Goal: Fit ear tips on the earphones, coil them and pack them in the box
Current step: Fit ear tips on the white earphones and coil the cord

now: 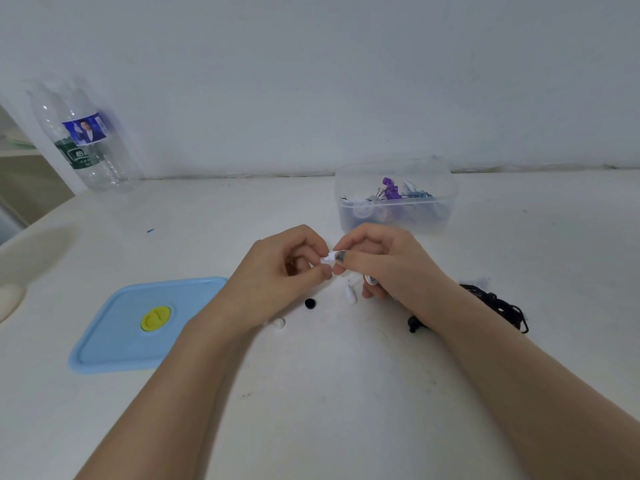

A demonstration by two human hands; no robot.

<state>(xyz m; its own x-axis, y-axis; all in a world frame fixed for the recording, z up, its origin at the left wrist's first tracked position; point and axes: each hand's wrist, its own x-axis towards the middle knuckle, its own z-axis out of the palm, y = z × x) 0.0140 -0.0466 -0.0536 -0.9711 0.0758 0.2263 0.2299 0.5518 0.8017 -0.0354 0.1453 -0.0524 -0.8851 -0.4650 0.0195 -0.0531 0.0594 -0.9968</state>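
1. We see both hands raised just above the white bench [311,393], meeting at the middle of the view
2. The left hand [277,268] has its fingers curled and pinches a small white ear tip [325,260] between thumb and forefinger
3. The right hand [381,261] pinches a white earbud [338,255] at its fingertips, nose pointing toward the left hand; ear tip and earbud touch, though we cannot tell whether the tip is seated
4. Below the right hand a second white earbud [350,293] hangs or lies near the bench, with a bit of white cable [371,279] showing under the palm
5. On the bench between the forearms lie a loose black ear tip [310,303] and, near the left wrist, a loose white ear tip [279,323]
6. A black earphone set [498,306] lies in a loose tangle just to the right of the right forearm, one black bud [412,323] poking out on the near side of that arm
7. The clear plastic box [396,202] stands open behind the hands, near the wall, holding a jumble of purple, white and grey pieces
8. Its blue lid [114,337] with a yellow centre valve lies flat to the left, partly under the left forearm in our view
9. A clear water bottle [86,140] stands at the far left by the wall
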